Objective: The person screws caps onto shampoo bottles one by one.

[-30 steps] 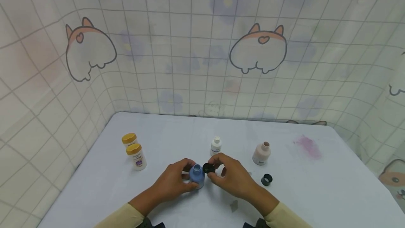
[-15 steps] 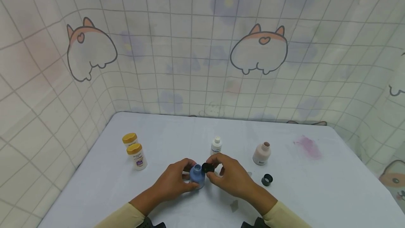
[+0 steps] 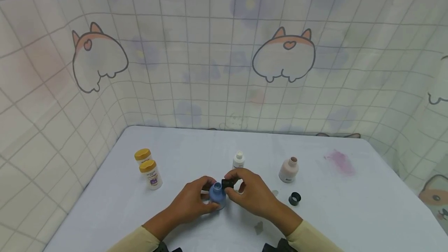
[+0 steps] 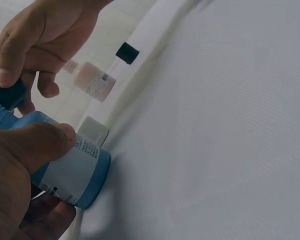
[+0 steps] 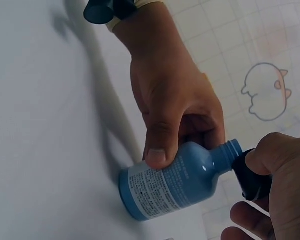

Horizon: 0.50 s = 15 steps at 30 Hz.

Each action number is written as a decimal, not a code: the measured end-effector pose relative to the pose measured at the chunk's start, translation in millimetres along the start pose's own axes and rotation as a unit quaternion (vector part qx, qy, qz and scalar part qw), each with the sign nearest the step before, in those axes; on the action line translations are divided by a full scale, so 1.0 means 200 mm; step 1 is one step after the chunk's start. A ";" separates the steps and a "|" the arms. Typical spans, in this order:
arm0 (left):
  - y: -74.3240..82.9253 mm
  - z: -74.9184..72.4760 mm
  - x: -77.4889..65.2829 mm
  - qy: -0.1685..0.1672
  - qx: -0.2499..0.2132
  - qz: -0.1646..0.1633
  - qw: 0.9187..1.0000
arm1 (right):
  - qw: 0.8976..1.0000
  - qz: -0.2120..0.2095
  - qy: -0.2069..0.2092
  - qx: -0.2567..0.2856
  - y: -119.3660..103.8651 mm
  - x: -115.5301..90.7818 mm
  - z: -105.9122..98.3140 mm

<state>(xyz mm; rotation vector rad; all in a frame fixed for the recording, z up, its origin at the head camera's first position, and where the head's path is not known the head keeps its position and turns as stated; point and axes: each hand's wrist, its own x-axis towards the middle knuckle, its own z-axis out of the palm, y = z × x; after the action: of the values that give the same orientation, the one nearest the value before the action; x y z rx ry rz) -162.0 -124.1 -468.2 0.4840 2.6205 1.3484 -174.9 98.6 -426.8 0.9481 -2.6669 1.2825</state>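
Note:
A blue bottle [image 3: 217, 195] stands on the table with its threaded neck bare. My left hand [image 3: 190, 198] grips its body, thumb over the printed label, as the right wrist view shows with the bottle [image 5: 175, 180]. Between thumb and fingers of my right hand [image 3: 252, 189] is a black screw cap [image 3: 227, 183]. In the right wrist view the cap [image 5: 252, 177] is tilted, right at the rim of the bottle's mouth.
A white bottle [image 3: 238, 160] stands behind my right hand. To the right are an uncapped pinkish bottle [image 3: 288, 170] and a loose black cap [image 3: 294, 198]. Two white jars with yellow lids [image 3: 151, 175] stand at the left. A patterned curtain [image 3: 224, 69] surrounds the table [image 3: 336, 213].
My right hand has shifted slightly left and up, and the black cap has turned from showing its face to showing its side, nearer the bottle's mouth. My left hand and the blue bottle stay put.

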 end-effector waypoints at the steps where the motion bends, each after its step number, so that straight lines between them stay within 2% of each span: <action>1: 0.00 0.00 0.00 0.000 0.001 -0.001 1.000 | 1.000 -0.005 -0.001 0.003 0.00 0.00 0.00; 10: -0.01 0.00 -0.01 0.002 -0.008 0.013 1.000 | 1.000 -0.004 -0.006 0.017 -0.03 0.04 0.02; 15: -0.01 0.00 0.00 -0.001 0.004 0.012 1.000 | 1.000 -0.007 -0.006 0.014 -0.04 0.05 0.03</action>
<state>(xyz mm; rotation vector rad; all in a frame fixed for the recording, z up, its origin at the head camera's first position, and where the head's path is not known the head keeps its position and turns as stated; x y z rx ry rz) -162.4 -126.3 -469.6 0.5204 2.6269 1.3451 -177.6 85.2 -422.1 0.9780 -2.6532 1.3187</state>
